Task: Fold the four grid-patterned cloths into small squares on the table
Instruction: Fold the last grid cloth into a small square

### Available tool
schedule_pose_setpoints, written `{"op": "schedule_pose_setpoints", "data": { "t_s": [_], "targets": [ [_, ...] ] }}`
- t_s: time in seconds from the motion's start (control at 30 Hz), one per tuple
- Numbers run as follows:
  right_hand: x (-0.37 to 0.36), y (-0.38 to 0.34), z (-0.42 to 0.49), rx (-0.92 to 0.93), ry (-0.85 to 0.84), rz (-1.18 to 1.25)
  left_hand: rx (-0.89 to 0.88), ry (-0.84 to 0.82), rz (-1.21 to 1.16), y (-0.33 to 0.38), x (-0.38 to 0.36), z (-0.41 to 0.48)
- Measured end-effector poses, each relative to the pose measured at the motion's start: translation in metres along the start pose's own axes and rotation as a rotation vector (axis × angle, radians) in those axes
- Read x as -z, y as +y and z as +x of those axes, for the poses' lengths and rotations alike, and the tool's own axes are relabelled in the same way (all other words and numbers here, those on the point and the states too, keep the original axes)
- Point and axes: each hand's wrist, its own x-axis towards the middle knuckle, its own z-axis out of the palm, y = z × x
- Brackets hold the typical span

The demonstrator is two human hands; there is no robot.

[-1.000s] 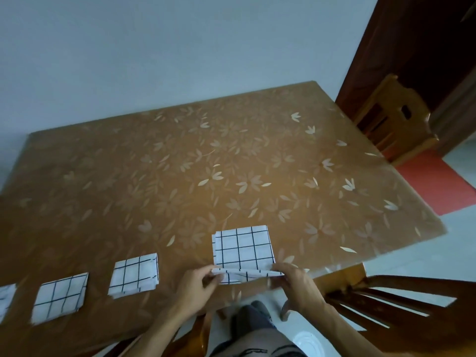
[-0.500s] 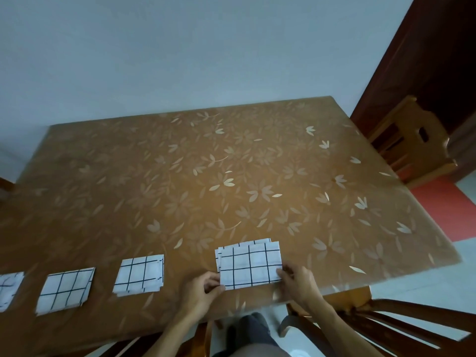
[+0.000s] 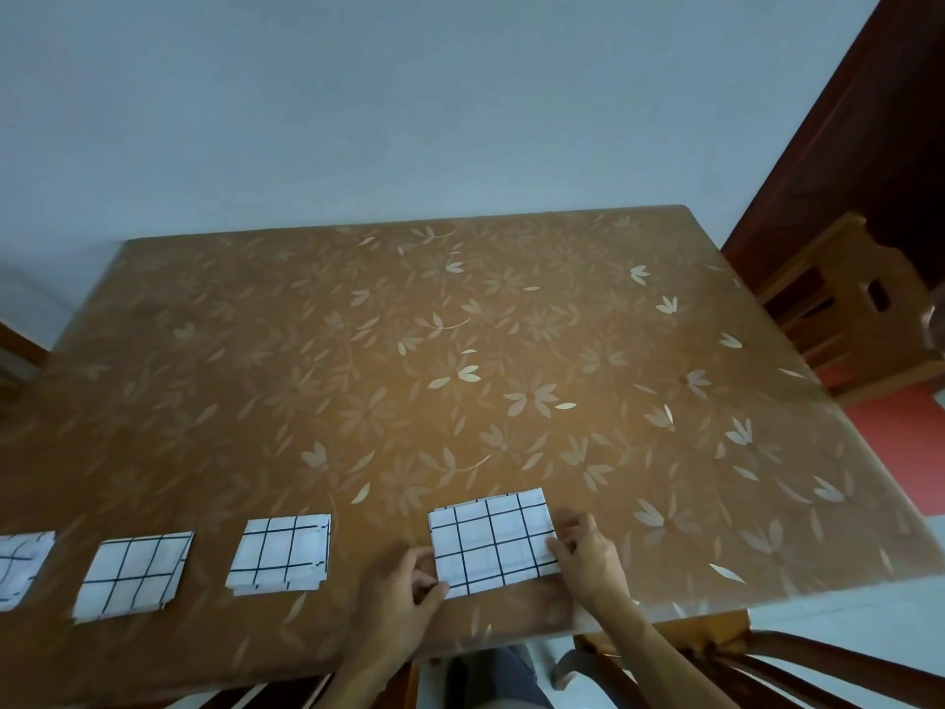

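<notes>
White gridded cloth (image 3: 492, 543) between both hands, three folded cloths (image 3: 280, 553) left

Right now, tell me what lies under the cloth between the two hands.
The cloth lies flat on the flower-patterned table, with the left hand and right hand at its edges. Its inner folded layers and the tabletop beneath it are covered.

**Mostly cloth and shiny plastic here**

The four grid cloths (image 3: 491, 545) look like thin matt woven fabric, creased at the folds. The surface (image 3: 460, 350) wears a smooth, slightly glossy floral plastic cover. The chairs (image 3: 838, 299) look like varnished wood, and the wall (image 3: 358, 94) is flat matt.
</notes>
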Motion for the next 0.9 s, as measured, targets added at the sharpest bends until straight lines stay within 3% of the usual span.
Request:
{"op": "schedule_pose_setpoints", "data": {
  "t_s": [0.23, 0.33, 0.4, 0.47, 0.57, 0.73, 0.83, 0.9],
  "targets": [
    [-0.003, -0.005, 0.006, -0.032, 0.002, -0.045, 0.051, 0.243, 0.139, 0.02, -0.002, -0.009],
    [-0.004, -0.004, 0.008, -0.028, 0.002, -0.058, -0.246, 0.352, 0.429, 0.022, -0.011, -0.001],
    [-0.004, -0.003, 0.008, -0.012, 0.004, -0.068, -0.547, 0.308, 0.573, 0.021, -0.021, 0.009],
    [-0.005, -0.001, 0.009, 0.011, 0.011, -0.063, -0.714, 0.205, 0.729, 0.017, -0.033, 0.022],
    [-0.007, 0.004, 0.005, 0.107, 0.038, -0.033, -0.65, 0.074, 0.857, 0.009, -0.043, 0.03],
    [-0.02, 0.008, -0.009, 0.459, 0.247, -0.185, -0.601, 0.057, 0.872, 0.005, -0.044, 0.027],
    [-0.041, 0.003, -0.016, 0.693, 0.132, -0.38, -0.596, 0.064, 0.875, 0.004, -0.046, 0.026],
    [-0.059, -0.002, -0.019, 0.714, -0.013, -0.47, -0.564, 0.037, 0.9, 0.001, -0.046, 0.028]
  ]
}}
